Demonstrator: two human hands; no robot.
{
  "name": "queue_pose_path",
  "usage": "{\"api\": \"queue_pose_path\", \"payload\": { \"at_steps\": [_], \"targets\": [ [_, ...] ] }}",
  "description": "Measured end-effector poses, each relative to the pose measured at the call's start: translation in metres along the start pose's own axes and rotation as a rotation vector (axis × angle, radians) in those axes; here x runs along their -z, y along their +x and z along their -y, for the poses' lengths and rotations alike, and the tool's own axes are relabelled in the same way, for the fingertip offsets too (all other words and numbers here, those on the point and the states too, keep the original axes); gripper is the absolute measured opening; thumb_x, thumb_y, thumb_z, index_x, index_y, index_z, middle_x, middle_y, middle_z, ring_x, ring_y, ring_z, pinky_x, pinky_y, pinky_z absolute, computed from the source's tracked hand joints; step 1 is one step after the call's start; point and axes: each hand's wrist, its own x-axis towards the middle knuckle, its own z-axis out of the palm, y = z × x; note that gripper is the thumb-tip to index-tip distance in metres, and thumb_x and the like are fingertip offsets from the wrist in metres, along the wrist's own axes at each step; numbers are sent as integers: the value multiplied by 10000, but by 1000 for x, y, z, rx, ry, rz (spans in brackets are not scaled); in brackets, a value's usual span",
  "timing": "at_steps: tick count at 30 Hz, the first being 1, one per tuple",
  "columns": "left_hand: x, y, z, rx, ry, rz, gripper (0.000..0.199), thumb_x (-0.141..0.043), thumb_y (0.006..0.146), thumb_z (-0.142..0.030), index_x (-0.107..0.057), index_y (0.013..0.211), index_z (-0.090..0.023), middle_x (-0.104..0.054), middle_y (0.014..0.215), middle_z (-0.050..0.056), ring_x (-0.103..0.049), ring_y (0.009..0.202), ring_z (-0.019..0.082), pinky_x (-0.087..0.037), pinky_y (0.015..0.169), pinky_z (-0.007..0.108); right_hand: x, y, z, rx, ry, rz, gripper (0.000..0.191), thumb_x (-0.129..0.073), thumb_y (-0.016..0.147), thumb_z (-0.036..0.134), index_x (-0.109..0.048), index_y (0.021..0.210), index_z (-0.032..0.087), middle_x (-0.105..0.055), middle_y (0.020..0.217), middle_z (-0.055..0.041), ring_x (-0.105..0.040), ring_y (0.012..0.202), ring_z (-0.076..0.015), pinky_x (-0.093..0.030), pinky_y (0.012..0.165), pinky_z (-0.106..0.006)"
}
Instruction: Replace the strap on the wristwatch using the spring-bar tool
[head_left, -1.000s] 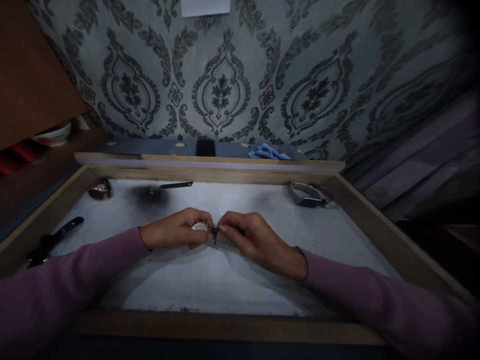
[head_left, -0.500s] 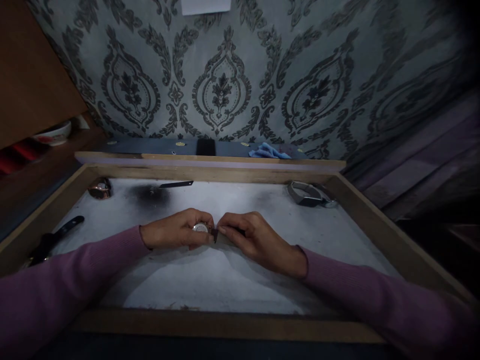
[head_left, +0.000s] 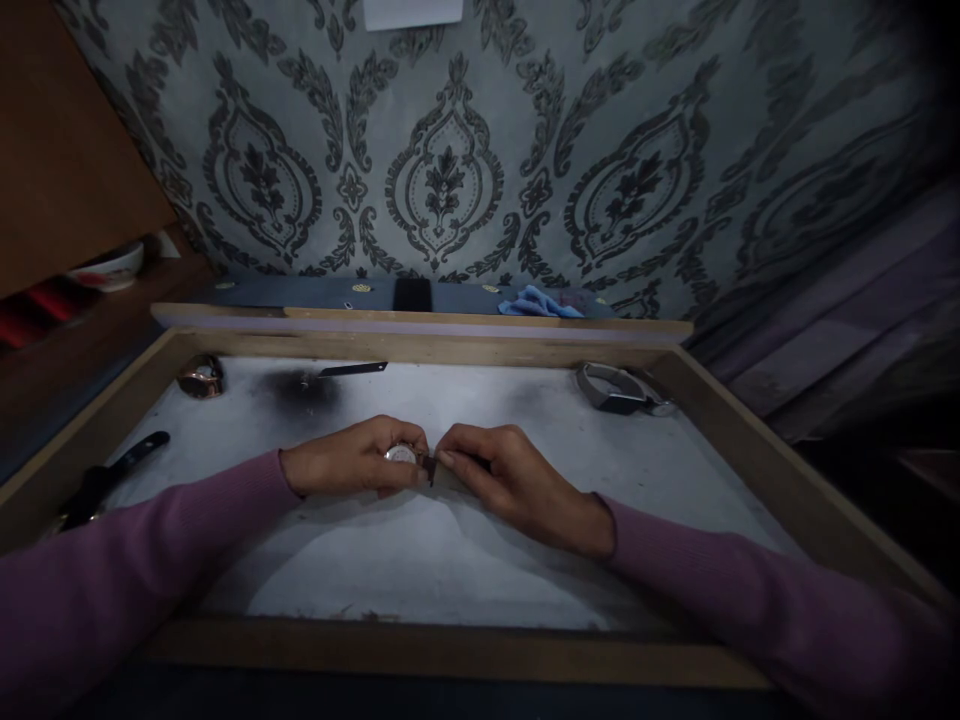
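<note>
A black-strapped watch (head_left: 124,466) lies at nine o'clock in the wooden-sided tray (head_left: 427,347); centrally, the left hand (head_left: 358,462) grips a round white-dialled watch (head_left: 400,454). At its three o'clock, the right hand (head_left: 506,478) is pinched closed, contents hidden; a silver metal watch (head_left: 613,388) sits at two o'clock.

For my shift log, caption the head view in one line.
Left hand holds a watch, right hand pinched beside it, over a wooden-framed tray.

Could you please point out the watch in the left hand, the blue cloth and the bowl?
Watch (head_left: 400,454), head view: its pale dial.
Blue cloth (head_left: 537,302), head view: its crumpled middle.
Bowl (head_left: 118,269), head view: its outer wall.
</note>
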Motion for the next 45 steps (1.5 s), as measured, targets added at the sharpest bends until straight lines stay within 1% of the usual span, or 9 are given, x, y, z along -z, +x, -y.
{"api": "queue_pose_path", "payload": {
  "at_steps": [11,17,24,29,34,40,45],
  "targets": [
    [-1,0,-2,20,-2,1,174,-567,765,-331,-528,816,-170,-418,512,-89,-339,469,77,-249,478,222,0,1,1,-16,26,-1,206,-461,910,180,-616,787,125,-544,629,8,-440,564,-88,-355,515,-202],
    [0,0,0,-3,2,17,170,-561,780,-328,-534,825,-166,-435,539,-80,-354,485,80,-262,483,223,0,0,0,-20,23,3,206,-469,909,187,-622,785,125,-539,621,12,-439,557,-85,-350,521,-199],
    [1,0,-1,-1,6,25,165,-557,783,-326,-526,819,-169,-420,538,-82,-342,482,78,-252,482,223,0,0,0,-2,36,-1,213,-467,912,191,-623,781,128,-518,607,20,-426,545,-83,-341,508,-201],
    [1,0,-2,8,10,28,171,-560,779,-331,-521,824,-171,-423,559,-78,-357,495,81,-264,491,226,0,1,0,-3,47,10,207,-476,914,191,-629,793,120,-535,624,14,-436,557,-82,-352,520,-204],
    [1,0,0,-6,25,39,174,-557,781,-330,-526,827,-166,-430,568,-73,-357,496,83,-263,490,231,0,1,1,29,34,0,198,-487,909,179,-623,775,127,-502,596,32,-409,533,-72,-332,499,-193],
    [0,-1,-1,-10,27,43,202,-555,777,-337,-537,855,-151,-447,612,-61,-372,506,80,-277,492,225,1,1,2,35,8,20,187,-487,900,158,-623,775,126,-469,577,43,-376,518,-66,-311,495,-189],
    [0,-1,-1,-12,23,45,210,-565,772,-336,-542,858,-146,-458,631,-55,-385,517,79,-294,496,220,2,1,1,52,3,31,203,-481,897,168,-602,739,128,-447,573,46,-373,516,-66,-304,496,-189]
  ]
}}
